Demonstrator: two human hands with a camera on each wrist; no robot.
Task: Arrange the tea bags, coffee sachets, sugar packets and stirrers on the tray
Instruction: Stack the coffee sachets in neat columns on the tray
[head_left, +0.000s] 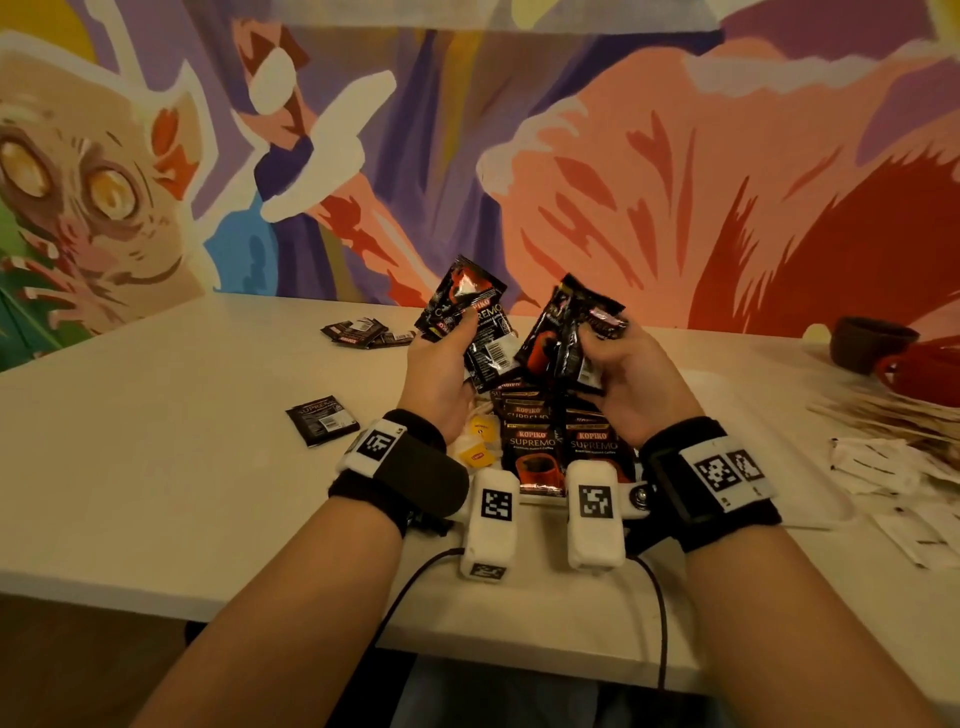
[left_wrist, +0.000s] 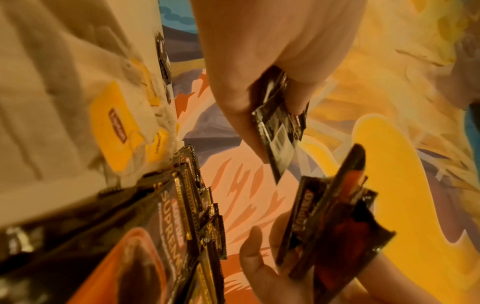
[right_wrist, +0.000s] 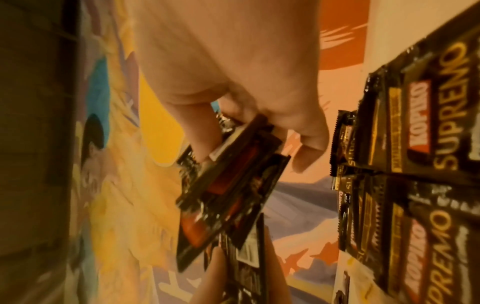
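Both hands are raised over the tray (head_left: 769, 467), palms toward me. My left hand (head_left: 452, 332) grips a fan of black coffee sachets (head_left: 467, 306); in the left wrist view the thumb and fingers (left_wrist: 241, 115) pinch those sachets (left_wrist: 280, 139). My right hand (head_left: 597, 338) holds a second bunch of sachets (head_left: 561, 338), which the right wrist view shows as a stack (right_wrist: 228, 185). Below the hands, more Kopiko sachets (head_left: 535, 441) lie in overlapping rows on the tray. Tea bags with yellow tags (head_left: 480, 447) sit just left of them.
One loose sachet (head_left: 322, 418) lies on the table to the left, and a small pile of sachets (head_left: 358, 332) lies farther back. Wooden stirrers (head_left: 883, 413) and white sugar packets (head_left: 883, 467) are spread at the right. A brown cup (head_left: 862, 343) and a red cup (head_left: 924, 369) stand behind them.
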